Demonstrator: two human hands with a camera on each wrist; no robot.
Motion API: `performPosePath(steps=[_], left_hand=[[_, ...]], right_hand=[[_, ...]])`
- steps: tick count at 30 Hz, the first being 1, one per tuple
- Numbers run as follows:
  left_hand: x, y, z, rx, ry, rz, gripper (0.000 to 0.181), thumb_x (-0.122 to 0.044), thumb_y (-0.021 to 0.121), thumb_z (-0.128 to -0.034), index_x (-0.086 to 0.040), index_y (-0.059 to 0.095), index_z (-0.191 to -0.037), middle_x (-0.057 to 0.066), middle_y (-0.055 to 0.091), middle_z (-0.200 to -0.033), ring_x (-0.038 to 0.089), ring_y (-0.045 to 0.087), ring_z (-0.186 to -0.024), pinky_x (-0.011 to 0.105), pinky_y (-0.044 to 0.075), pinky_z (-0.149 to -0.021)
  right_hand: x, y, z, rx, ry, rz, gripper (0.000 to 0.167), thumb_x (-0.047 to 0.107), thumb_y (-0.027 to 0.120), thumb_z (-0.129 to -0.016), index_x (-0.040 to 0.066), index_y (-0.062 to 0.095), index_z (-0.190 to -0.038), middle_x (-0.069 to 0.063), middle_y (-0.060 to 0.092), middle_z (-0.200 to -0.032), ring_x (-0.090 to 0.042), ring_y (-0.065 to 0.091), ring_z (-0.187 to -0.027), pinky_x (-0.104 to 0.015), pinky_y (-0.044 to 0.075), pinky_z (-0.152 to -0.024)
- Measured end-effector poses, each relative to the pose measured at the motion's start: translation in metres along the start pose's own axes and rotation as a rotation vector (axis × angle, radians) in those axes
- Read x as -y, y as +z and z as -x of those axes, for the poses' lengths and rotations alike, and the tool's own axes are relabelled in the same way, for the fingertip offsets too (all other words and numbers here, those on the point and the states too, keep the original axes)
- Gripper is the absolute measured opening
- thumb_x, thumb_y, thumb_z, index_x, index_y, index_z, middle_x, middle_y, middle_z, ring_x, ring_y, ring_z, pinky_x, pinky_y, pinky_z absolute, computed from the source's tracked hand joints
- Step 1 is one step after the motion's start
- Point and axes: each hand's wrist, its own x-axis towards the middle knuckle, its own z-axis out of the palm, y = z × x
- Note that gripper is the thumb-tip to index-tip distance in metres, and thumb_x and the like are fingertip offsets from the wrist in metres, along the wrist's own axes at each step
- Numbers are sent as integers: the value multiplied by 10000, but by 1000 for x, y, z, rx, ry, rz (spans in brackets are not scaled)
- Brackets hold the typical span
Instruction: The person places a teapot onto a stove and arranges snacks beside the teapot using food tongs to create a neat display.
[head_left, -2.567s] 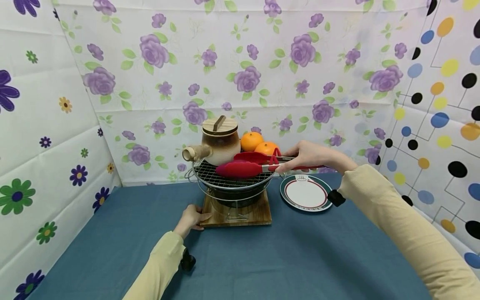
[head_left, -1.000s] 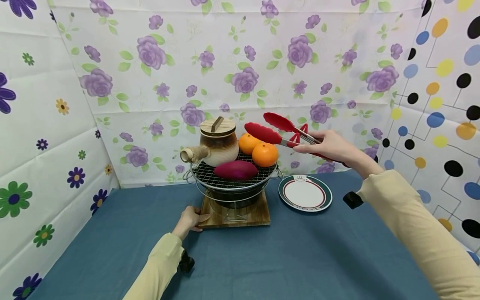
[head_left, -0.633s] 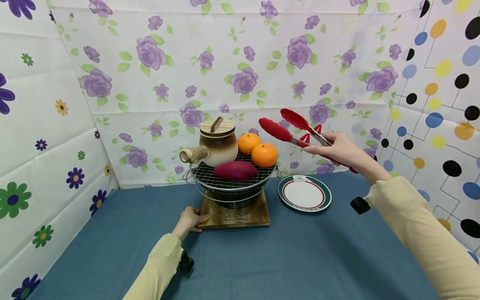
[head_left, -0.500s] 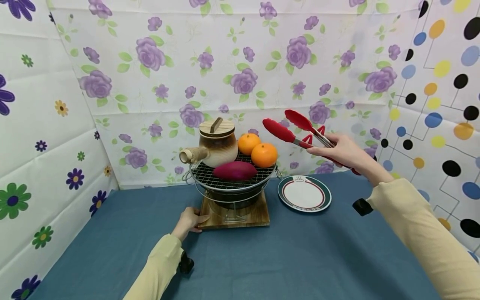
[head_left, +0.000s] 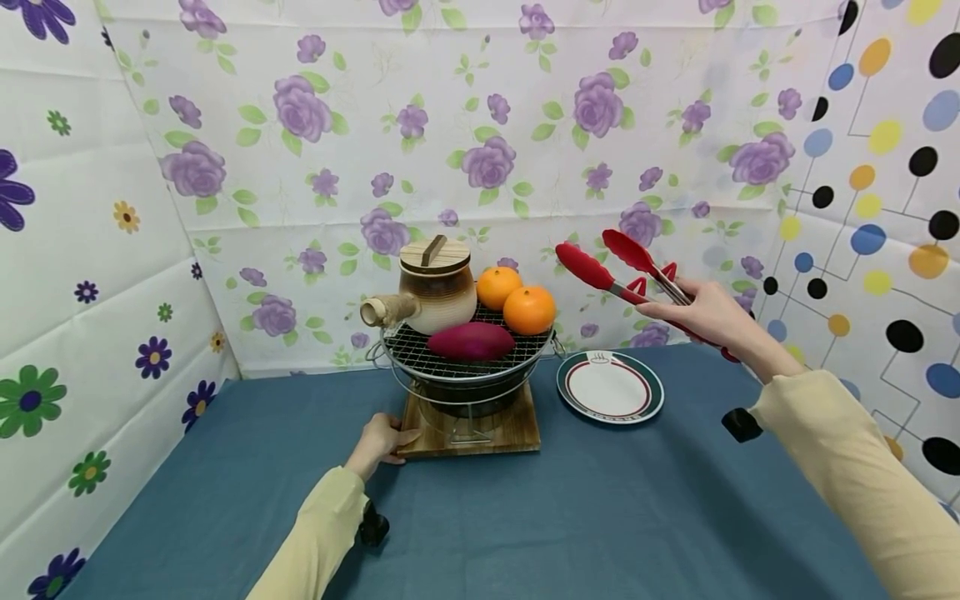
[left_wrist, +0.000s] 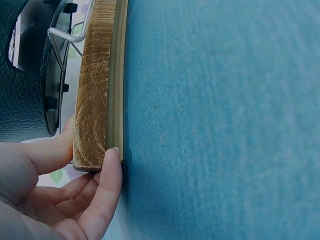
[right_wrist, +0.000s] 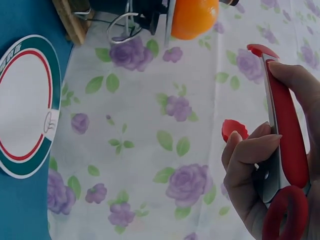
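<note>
My right hand (head_left: pixel 708 312) grips red-tipped tongs (head_left: pixel 592 268) in the air above and behind the plate; their two heads stand apart with nothing between them. In the right wrist view the thumb lies along the red handle (right_wrist: pixel 289 135). With thumb on top and fingers at the edge, my left hand (head_left: pixel 377 442) pinches the left corner of a wooden board (left_wrist: pixel 95 90). On that board stands a round black grill (head_left: pixel 472 387) with a wire rack. A purple sweet potato (head_left: pixel 471 342) lies at the rack's front, two oranges (head_left: pixel 529 310) sit at its right.
A lidded clay pot (head_left: pixel 437 287) with a side handle occupies the rack's back left. A white plate with green rim (head_left: pixel 654 379) lies right of the grill. Blue cloth (head_left: pixel 480 525) covers the table, and patterned curtains (head_left: pixel 315 192) stand behind and at both sides.
The tongs have come off the sweet potato, spread apart, and moved up and to the right with my right hand. The sweet potato stays on the rack. My left hand keeps its place.
</note>
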Motion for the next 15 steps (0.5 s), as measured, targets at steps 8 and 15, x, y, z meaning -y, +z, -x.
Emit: performPosePath(steps=[8,15], left_hand=[[-2,1,0,-3,14,-9,208,-67,668,-829,11,494,-744,68,431,-604,150,471,-480,343,541,-503],[-1,1,0,0,16,5,187,-59,665,-830,65,524,-826,93,441,-653,177,502,-530,338,542,-507]], right_hand=[[-14,-1,5,8,47,-4,575,553,619,-779,10,458,-878,-90,451,-602,-216,434,-496,-313,366,-444],[-34,1,10,-12,78,70,596,577,593,-785,7,423,-825,-94,448,-605,-232,442,-518,-314,350,-461]])
